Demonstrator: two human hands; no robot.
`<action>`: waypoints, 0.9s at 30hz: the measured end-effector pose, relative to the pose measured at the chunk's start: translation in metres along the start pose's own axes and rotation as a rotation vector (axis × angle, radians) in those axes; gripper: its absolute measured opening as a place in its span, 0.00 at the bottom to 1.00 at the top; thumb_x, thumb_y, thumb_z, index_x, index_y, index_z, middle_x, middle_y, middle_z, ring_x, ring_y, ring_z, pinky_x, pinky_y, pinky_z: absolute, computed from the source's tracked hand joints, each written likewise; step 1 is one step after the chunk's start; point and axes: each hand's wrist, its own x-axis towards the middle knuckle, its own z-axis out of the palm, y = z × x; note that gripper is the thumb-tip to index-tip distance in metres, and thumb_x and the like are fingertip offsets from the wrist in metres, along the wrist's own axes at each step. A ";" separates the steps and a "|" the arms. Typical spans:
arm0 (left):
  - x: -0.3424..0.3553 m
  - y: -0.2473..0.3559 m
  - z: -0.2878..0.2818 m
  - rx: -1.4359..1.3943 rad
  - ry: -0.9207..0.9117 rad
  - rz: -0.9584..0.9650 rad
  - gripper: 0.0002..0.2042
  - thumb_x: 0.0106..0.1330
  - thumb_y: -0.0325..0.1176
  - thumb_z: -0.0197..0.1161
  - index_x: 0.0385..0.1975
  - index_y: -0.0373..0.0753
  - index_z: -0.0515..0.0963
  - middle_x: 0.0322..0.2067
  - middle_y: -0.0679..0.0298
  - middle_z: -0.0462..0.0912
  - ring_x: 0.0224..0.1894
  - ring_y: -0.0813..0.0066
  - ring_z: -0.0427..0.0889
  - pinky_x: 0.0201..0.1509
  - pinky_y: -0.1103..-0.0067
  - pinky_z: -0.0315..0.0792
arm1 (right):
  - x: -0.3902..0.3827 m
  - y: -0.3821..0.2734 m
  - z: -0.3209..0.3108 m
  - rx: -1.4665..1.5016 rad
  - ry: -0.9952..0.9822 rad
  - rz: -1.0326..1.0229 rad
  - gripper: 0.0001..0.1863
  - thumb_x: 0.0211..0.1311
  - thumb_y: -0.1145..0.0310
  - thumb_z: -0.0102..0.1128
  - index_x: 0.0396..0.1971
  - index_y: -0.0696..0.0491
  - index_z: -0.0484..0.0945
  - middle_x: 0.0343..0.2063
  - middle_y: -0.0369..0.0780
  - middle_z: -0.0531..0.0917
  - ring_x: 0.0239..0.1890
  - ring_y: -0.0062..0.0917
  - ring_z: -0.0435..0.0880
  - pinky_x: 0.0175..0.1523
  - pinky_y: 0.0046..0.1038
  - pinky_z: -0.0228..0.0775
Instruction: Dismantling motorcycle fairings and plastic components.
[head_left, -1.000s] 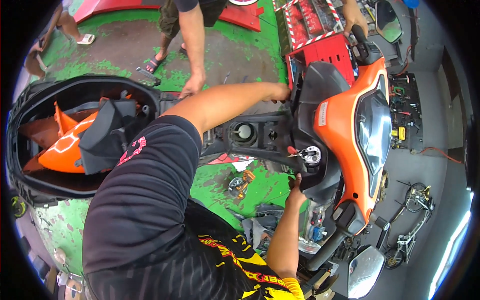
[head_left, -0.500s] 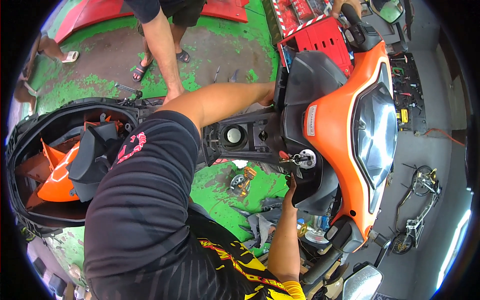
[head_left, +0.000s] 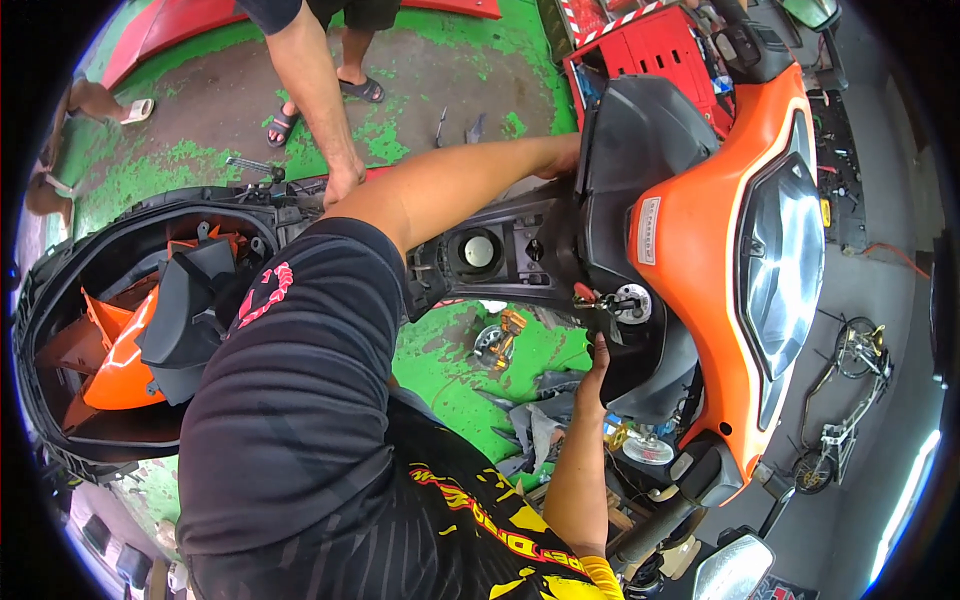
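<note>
The black inner leg shield of an orange scooter stands between my two arms. My left hand reaches to its far edge, where the fingers pass out of sight. At the near edge, below the ignition lock, my right hand grips the shield, its thumb along the edge and its other fingers mostly hidden. Keys with a red tag hang from the lock. Above the shield sits the orange front cover with its clear headlight. A round filler cap shows in the bare frame between my arms.
A co-worker's hand rests at the scooter's far side. Orange and black panels lie in the under-seat bucket. Below are an orange-and-silver part and dark scraps on the green floor. Beyond is a red cabinet.
The view has shifted, so the scooter sits further right and higher. Both my hands stay at the leg shield's edges. The co-worker's hand on the far handlebar grip has dropped out of clear view.
</note>
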 end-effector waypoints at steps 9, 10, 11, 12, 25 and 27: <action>-0.007 0.006 0.006 0.133 0.108 0.175 0.20 0.65 0.46 0.63 0.55 0.46 0.80 0.43 0.69 0.84 0.42 0.79 0.79 0.41 0.76 0.72 | -0.025 -0.022 0.007 -0.042 -0.003 0.041 0.28 0.71 0.46 0.53 0.51 0.56 0.79 0.46 0.39 0.81 0.54 0.26 0.71 0.66 0.33 0.53; -0.004 0.005 0.000 0.131 0.108 0.171 0.20 0.65 0.46 0.63 0.55 0.46 0.80 0.43 0.69 0.84 0.42 0.79 0.79 0.41 0.76 0.72 | -0.030 -0.030 0.011 -0.043 -0.002 0.045 0.28 0.71 0.46 0.53 0.51 0.56 0.79 0.46 0.39 0.81 0.54 0.26 0.71 0.66 0.33 0.53; -0.001 0.007 -0.007 0.111 0.117 0.048 0.21 0.66 0.41 0.65 0.57 0.43 0.77 0.47 0.67 0.83 0.47 0.77 0.79 0.48 0.74 0.73 | -0.035 -0.040 0.015 -0.090 0.003 0.028 0.27 0.71 0.46 0.54 0.51 0.57 0.80 0.46 0.39 0.81 0.52 0.26 0.73 0.64 0.32 0.56; 0.001 0.007 -0.013 0.090 0.125 -0.076 0.22 0.66 0.37 0.66 0.59 0.41 0.75 0.52 0.64 0.81 0.52 0.76 0.78 0.56 0.73 0.73 | -0.037 -0.046 0.017 -0.138 0.008 0.011 0.27 0.71 0.46 0.54 0.50 0.58 0.80 0.45 0.39 0.82 0.50 0.27 0.74 0.62 0.31 0.59; 0.006 -0.007 0.003 -0.150 0.170 0.150 0.14 0.70 0.40 0.58 0.48 0.42 0.82 0.38 0.64 0.86 0.30 0.75 0.84 0.31 0.74 0.77 | -0.054 -0.083 0.019 -0.176 0.052 -0.238 0.20 0.68 0.59 0.64 0.46 0.63 0.81 0.45 0.40 0.84 0.45 0.27 0.80 0.57 0.30 0.69; 0.005 -0.008 0.005 -0.201 0.179 0.098 0.17 0.68 0.42 0.61 0.49 0.37 0.81 0.42 0.59 0.86 0.36 0.68 0.87 0.39 0.71 0.82 | -0.052 -0.076 0.013 -0.266 0.011 -0.284 0.19 0.68 0.59 0.64 0.44 0.62 0.81 0.44 0.40 0.84 0.45 0.27 0.80 0.57 0.30 0.69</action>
